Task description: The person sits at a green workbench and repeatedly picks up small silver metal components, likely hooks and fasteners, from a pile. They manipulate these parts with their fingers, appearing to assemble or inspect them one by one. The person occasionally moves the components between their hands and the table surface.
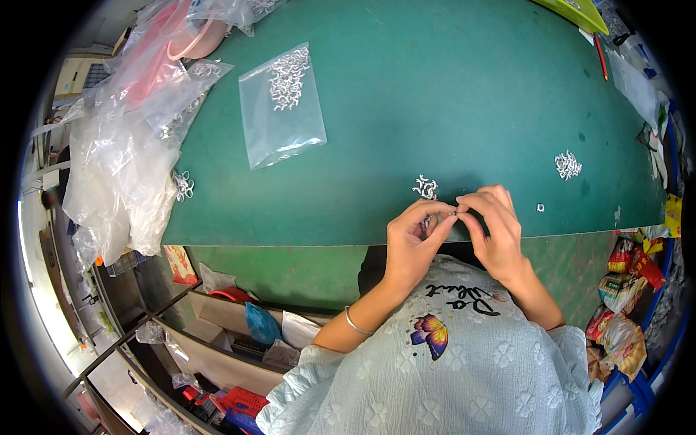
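Green surface point(435, 94): felt-like mat, carries loose parts and bags; its near edge runs just under the hands.
Left hand point(412, 243): closed, fingertips pinching a small metal ring part point(451, 214) from the left.
Right hand point(494, 230): closed too, thumb and forefinger pinched on the same part from the right.
Part position: between both sets of fingertips, raised off the surface near its front edge; too small to tell its exact shape.
Why held so: two-sided pinch likely steadies a tiny piece for fitting, close to the body for sight.
Small pile of metal rings point(426, 187): just beyond the hands, within easy reach.
Second pile point(568, 164): well apart, to the right.
Clear zip bag point(283, 105): flat, some rings inside, far left.
Loose plastic bags point(127, 145): heaped over the left edge.
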Motion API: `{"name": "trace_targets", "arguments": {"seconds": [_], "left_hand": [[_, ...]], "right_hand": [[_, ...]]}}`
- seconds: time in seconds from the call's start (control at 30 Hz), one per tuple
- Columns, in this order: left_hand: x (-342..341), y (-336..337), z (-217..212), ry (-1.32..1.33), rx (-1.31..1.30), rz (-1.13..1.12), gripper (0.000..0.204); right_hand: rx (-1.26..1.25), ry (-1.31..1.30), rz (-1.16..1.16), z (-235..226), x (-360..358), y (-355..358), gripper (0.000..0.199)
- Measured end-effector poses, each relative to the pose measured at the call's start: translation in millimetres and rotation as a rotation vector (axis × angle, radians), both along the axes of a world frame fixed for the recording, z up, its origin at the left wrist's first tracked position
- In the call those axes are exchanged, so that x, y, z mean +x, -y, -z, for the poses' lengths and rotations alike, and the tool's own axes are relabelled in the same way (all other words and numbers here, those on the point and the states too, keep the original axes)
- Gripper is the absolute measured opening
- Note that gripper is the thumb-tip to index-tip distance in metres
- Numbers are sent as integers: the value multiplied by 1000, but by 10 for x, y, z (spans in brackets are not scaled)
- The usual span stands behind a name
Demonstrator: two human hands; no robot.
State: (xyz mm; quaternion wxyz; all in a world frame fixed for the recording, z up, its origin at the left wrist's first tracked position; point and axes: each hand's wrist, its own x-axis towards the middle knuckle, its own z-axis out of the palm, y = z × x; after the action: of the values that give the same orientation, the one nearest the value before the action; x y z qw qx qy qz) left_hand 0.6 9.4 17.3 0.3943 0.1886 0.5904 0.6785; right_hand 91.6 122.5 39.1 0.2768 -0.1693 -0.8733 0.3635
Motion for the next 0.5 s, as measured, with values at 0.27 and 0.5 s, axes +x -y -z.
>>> {"name": "trace_targets", "arguments": {"seconds": [0.27,0.5], "left_hand": [[-18,23,-144,138,0,-14,10],[-15,49,-72,276,91,46,8]], "right_hand": [[-247,-98,5,-85,38,3,28],[-402,-92,6,-87,41,9,24]]}}
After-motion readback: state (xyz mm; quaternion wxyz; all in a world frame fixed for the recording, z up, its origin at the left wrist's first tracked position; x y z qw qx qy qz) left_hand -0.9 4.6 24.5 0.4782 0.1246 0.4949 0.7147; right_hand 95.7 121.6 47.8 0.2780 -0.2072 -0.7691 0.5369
